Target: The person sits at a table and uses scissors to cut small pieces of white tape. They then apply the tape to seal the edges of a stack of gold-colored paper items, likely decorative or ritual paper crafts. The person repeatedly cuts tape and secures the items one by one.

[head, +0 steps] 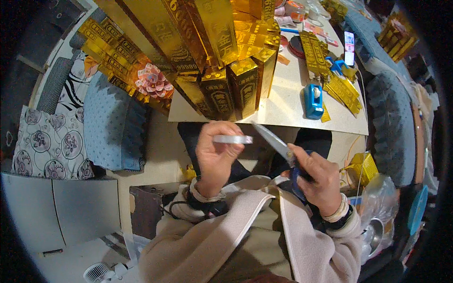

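My left hand (217, 155) holds a narrow roll of whitish tape (231, 139) edge-on between thumb and fingers, just off the near edge of the white table (283, 111). In my right hand (316, 177) are scissors (272, 139) with dark blue handles, their blades pointing up and left toward the roll without touching it. Beyond my left hand, tall gold foil-paper boxes (216, 92) stand packed together on the table.
On the table's right are a blue tape dispenser (314, 102), gold paper strips (313, 53) and a lit phone (349, 47). A pink folded-paper flower (153, 80) sits among gold pieces at left. Blue padded seats (111, 120) flank the table; a clear plastic bag (378, 201) lies at right.
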{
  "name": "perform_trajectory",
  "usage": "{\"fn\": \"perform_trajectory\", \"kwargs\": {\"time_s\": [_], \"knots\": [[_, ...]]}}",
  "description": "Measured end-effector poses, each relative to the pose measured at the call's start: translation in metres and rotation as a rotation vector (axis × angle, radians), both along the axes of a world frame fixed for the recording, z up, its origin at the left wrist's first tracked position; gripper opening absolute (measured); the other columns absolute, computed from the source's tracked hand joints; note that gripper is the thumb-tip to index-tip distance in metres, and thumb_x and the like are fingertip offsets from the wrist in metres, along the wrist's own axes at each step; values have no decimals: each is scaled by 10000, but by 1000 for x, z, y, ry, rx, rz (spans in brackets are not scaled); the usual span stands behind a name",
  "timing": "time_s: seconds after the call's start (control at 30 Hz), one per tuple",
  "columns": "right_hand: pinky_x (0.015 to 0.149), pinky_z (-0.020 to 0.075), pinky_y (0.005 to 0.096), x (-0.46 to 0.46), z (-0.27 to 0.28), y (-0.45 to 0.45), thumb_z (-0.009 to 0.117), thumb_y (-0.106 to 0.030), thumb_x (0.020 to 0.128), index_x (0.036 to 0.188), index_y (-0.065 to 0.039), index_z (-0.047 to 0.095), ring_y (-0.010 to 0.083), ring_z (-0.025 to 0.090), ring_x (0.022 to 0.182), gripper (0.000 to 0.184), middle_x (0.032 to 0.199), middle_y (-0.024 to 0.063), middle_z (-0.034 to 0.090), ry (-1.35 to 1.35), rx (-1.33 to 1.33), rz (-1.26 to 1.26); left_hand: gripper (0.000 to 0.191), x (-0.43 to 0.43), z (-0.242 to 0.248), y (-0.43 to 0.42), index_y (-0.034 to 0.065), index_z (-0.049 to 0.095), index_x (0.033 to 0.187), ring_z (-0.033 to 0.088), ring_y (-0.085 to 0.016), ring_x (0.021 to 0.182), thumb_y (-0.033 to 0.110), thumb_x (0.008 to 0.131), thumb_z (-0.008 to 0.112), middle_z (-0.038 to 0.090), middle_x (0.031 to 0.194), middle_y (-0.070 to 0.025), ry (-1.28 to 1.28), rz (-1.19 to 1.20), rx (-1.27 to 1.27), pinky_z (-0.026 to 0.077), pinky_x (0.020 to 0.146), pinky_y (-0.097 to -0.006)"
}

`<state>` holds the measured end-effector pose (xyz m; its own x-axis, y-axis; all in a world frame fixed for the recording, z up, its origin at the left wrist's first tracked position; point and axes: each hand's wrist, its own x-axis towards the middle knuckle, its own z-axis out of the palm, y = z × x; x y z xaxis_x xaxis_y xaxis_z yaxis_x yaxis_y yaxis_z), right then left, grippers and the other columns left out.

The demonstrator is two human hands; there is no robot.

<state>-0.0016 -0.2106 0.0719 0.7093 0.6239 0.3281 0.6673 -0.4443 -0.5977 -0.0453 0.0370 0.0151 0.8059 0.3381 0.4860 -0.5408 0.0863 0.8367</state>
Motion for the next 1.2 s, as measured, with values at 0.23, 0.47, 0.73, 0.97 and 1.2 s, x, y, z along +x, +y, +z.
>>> {"fn": "perform_trajectory", "kwargs": {"time_s": [0.23,0.47,0.73,0.97,1.2], "knots": [[560,489,353,1,1,0,741,27,680,1328,-95,684,226,577,612,662,721,73,542,41,29,-51,311,4,-9,2,74,524,1179,653,-271,1113,120,949,728,660,1061,-95,105,-118,-383,522,1019,-430],[536,412,333,1,2,-2,830,-4,673,1312,-97,699,207,511,591,658,700,62,501,23,-19,-19,292,5,-7,5,80,513,1154,647,-310,1144,97,949,721,640,1039,-90,14,-116,-240,508,1029,-464],[551,464,373,1,2,-4,812,-48,618,1338,-117,687,238,559,628,734,727,64,520,-61,-81,18,270,8,-4,4,69,490,1160,620,-250,1032,93,972,681,608,1024,-113,-72,-91,-64,466,1076,-608],[549,457,373,3,1,-7,810,-30,593,1362,-135,677,230,541,618,788,716,55,495,-122,-122,43,161,7,0,6,52,555,1128,609,-219,1003,82,997,643,595,1014,-101,-55,-109,-20,461,1092,-591],[546,456,363,3,3,-11,818,-41,599,1380,-145,664,210,531,605,803,698,41,471,-163,-179,59,149,1,2,11,39,591,1119,585,-206,970,102,996,646,585,1012,-97,30,-93,38,487,1039,-480]]}}
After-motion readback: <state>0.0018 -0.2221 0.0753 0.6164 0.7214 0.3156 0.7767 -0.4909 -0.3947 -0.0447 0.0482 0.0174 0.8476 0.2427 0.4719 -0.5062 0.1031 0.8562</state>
